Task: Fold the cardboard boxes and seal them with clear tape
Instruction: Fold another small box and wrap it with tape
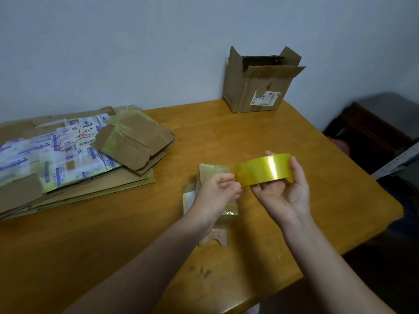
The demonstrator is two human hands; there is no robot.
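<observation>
So we've got the tape roll (264,169) up in the air over the table (226,137), right hand (284,196) wrapped around it from below with the fingers curled inside the core and the thumb up the far side. Left hand (217,189) is pinched closed right at the near edge of the roll, looks like we're picking at the loose end of the tape, though we can't actually see a free tail peeled off yet.

The small box (209,175) we're working on sits on the table directly under the left hand, mostly hidden by it. It's already shiny with old tape, and a flap with a curved cutout pokes out toward us by the left wrist. Off to the left there's a pile of flattened boxes (68,159), and a bigger open box (258,87) stands at the back edge against the wall with its flaps up.

What could go sideways, as we see it:
- The end splits into a thin sliver instead of lifting full width, if the nail only catches a corner.
- Once it peels, the tail could fold back and stick to itself or to our fingers.
- Nobody's holding the small box, so its flaps may spring open, or the light box could slide or lift when the sticky tape first touches it.
- Tape may grip poorly over the old glossy layers.
</observation>
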